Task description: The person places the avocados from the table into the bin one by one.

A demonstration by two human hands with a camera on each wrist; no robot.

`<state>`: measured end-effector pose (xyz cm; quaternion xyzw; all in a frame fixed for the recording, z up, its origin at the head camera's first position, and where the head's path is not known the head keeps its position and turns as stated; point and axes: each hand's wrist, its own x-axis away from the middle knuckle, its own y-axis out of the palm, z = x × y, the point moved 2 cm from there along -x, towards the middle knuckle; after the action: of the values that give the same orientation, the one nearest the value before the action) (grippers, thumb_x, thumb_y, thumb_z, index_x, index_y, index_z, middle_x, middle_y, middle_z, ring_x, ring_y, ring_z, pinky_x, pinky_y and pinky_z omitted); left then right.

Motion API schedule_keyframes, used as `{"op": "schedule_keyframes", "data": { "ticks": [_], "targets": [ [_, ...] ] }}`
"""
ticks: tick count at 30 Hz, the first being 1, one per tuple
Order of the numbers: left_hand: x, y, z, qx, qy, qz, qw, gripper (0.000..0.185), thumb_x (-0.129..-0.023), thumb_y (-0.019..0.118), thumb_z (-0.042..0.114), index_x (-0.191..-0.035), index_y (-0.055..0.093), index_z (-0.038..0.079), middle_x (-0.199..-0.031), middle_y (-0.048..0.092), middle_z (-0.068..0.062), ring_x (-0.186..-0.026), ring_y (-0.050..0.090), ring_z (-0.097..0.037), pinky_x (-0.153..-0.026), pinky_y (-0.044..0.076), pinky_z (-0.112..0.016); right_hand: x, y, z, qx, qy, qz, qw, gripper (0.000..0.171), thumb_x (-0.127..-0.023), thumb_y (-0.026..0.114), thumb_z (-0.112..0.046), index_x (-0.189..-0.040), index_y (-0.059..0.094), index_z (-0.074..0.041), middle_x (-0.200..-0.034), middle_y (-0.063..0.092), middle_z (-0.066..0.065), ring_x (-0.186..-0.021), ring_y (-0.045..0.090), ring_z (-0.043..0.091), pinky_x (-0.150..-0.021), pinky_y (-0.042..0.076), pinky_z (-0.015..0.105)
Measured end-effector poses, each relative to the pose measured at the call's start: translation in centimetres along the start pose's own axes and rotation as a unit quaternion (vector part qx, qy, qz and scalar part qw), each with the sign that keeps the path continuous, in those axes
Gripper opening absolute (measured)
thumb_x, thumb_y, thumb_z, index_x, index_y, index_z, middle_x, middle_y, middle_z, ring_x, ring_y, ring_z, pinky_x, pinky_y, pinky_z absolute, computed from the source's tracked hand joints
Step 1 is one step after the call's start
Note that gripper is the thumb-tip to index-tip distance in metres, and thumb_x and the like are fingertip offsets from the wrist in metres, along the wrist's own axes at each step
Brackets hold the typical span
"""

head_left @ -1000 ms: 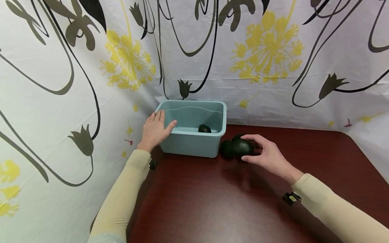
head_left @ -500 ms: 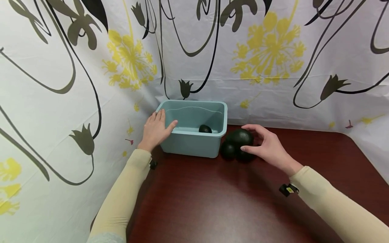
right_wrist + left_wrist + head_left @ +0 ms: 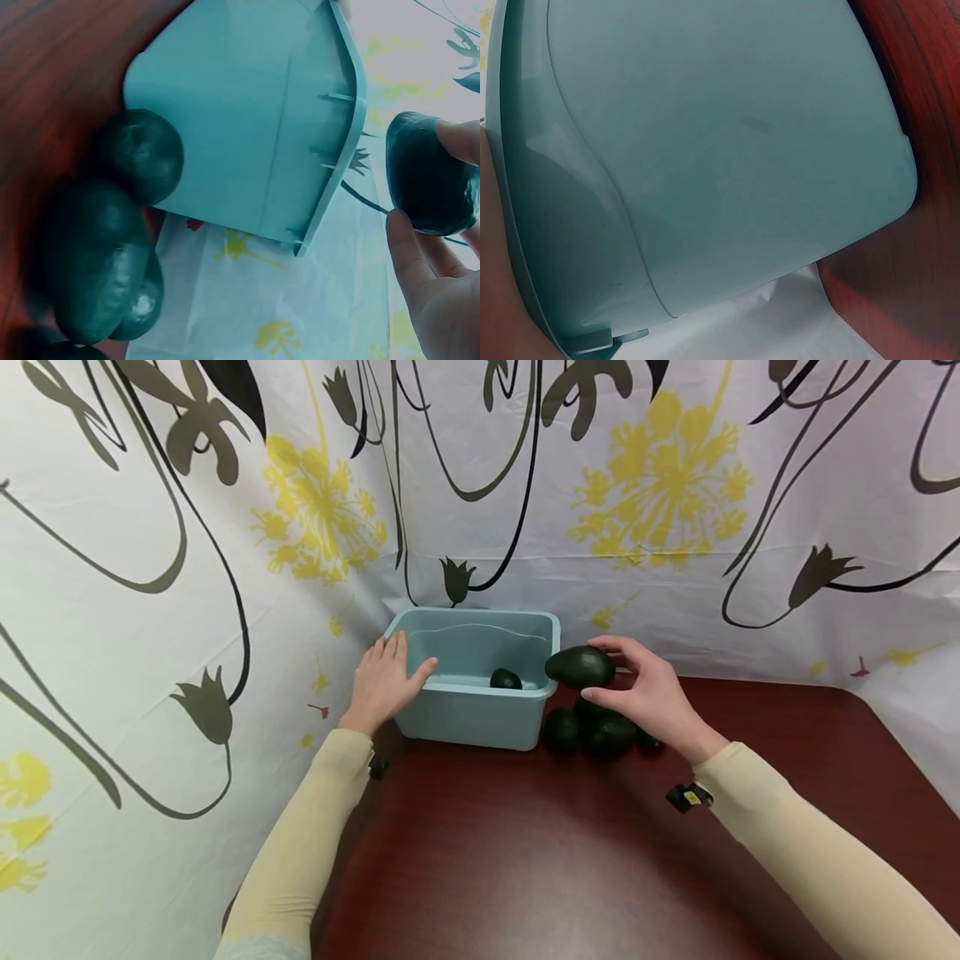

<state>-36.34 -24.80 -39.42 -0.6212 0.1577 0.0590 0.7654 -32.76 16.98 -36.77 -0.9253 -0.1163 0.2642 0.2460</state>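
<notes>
One avocado [image 3: 579, 667] is clearing the pile [image 3: 609, 737] and nearing the tub [image 3: 465, 717], right hand [image 3: 651, 692] pinching it, left hand [image 3: 381, 687] lying outspread.

Shining soft and diffuse.
Spreading pale glare across the reddish-brown tabletop [image 3: 555, 893], casting soft shadow beneath the right sleeve [image 3: 810, 852], darkening the avocados [image 3: 609, 737] almost black; looking dimmer in the left wrist view, turning bluish and washing out printed cloth [image 3: 412, 67] in the right.
</notes>
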Motion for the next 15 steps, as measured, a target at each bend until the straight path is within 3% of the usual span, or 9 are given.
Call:
{"op": "schedule_keyframes", "data": {
  "ticks": [7,15],
  "targets": [
    [-0.1,0.0,0.0,0.0,0.0,0.005,1.0,0.108,-0.092,0.018,0.083,-0.159,0.022,-0.001,-0.161,0.029,-0.02,-0.149,0.022,-0.039,-0.121,0.017,-0.05,-1.7,0.2,-0.4,-0.02,-0.004,-0.003,1.0,0.065,-0.084,0.084,-0.035,-0.141,0.054,-0.038,-0.136,0.052,-0.012,-0.113,0.06,0.012,-0.091,0.056,0.033],
    [-0.2,-0.1,-0.1,-0.001,0.004,0.009,1.0,0.107,-0.092,0.019,0.083,-0.159,0.021,-0.001,-0.161,0.029,-0.02,-0.148,0.023,-0.039,-0.121,0.017,-0.051,-3.3,0.5,-1.1,-0.033,0.008,0.015,0.999,0.066,-0.085,0.084,-0.03,-0.143,0.053,-0.031,-0.138,0.052,-0.007,-0.116,0.058,0.016,-0.091,0.055,0.033]
  ]
}}
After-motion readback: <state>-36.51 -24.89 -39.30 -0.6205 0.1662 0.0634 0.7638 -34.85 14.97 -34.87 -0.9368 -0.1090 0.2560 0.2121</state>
